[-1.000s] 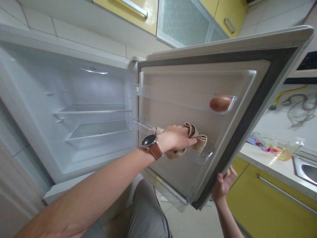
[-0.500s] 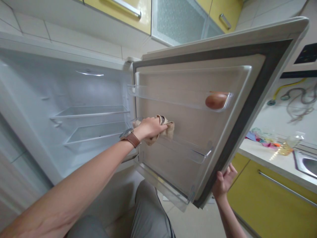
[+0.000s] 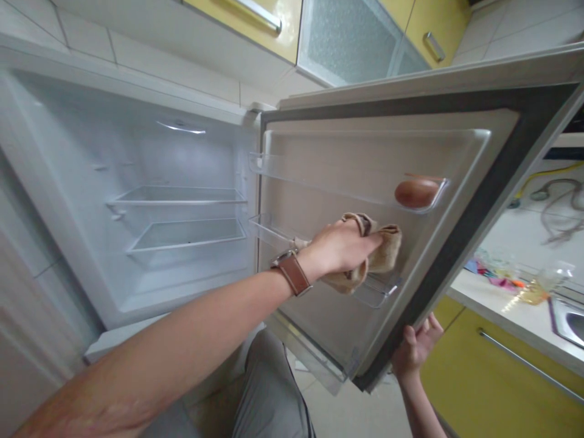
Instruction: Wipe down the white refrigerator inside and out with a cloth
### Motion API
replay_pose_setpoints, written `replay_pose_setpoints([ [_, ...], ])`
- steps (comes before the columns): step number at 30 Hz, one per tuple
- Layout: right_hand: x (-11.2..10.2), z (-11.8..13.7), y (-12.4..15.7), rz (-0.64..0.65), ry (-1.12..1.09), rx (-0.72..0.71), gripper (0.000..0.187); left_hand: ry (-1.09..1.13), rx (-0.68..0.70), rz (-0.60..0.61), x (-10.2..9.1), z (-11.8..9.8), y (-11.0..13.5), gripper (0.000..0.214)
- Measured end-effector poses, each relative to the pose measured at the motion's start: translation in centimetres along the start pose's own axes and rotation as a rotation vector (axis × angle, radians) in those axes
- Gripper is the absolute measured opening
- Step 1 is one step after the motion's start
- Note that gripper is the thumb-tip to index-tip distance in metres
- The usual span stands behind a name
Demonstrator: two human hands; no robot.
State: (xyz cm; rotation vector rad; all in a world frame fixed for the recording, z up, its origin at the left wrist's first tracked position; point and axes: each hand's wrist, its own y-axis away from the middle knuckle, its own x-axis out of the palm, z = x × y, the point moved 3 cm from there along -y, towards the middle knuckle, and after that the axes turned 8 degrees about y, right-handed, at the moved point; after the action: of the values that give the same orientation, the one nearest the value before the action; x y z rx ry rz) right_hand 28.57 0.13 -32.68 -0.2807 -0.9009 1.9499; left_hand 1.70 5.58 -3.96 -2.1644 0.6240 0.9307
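My left hand [image 3: 344,246], with a brown-strapped watch at its wrist, is closed on a beige-brown cloth [image 3: 385,249]. It presses the cloth near the middle clear shelf of the open fridge door [image 3: 319,149]; part of that shelf is hidden behind hand and cloth. My right hand [image 3: 417,350] grips the door's outer edge low down, thumb on the inner side and the other fingers partly hidden behind it. A brown egg-shaped thing [image 3: 416,193] sits at the right end of the upper door shelf [image 3: 314,179].
Left of the door is the lit fridge interior with two glass shelves [image 3: 191,234]. A clear bottom door shelf [image 3: 314,356] hangs above my knees. On the right are a counter [image 3: 483,298] with an oil bottle [image 3: 545,283], a sink [image 3: 570,319] and yellow cabinets [image 3: 497,371].
My left hand has moved the cloth rightward along the middle door shelf, toward the door's outer edge. My right hand keeps its hold on the door. The view has shifted slightly.
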Motion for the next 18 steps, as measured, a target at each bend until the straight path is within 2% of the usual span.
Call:
replay_pose_setpoints([
  [3,0.0,0.0,-0.1,-0.010,-0.006,0.000,0.079,-0.004,0.107,0.204,1.5,-2.0,0.0,0.039],
  [6,0.3,0.0,-0.4,0.003,-0.020,-0.005,0.079,-0.088,0.093,0.310,2.1,-2.3,0.2,0.037],
  [13,0.4,-0.2,-0.7,-0.003,-0.017,-0.003,0.082,-0.224,0.019,0.355,1.4,-1.7,0.1,0.044],
  [18,0.4,0.0,-0.6,0.001,0.005,-0.001,0.083,-0.322,-0.070,0.297,0.4,0.1,0.1,0.051],
])
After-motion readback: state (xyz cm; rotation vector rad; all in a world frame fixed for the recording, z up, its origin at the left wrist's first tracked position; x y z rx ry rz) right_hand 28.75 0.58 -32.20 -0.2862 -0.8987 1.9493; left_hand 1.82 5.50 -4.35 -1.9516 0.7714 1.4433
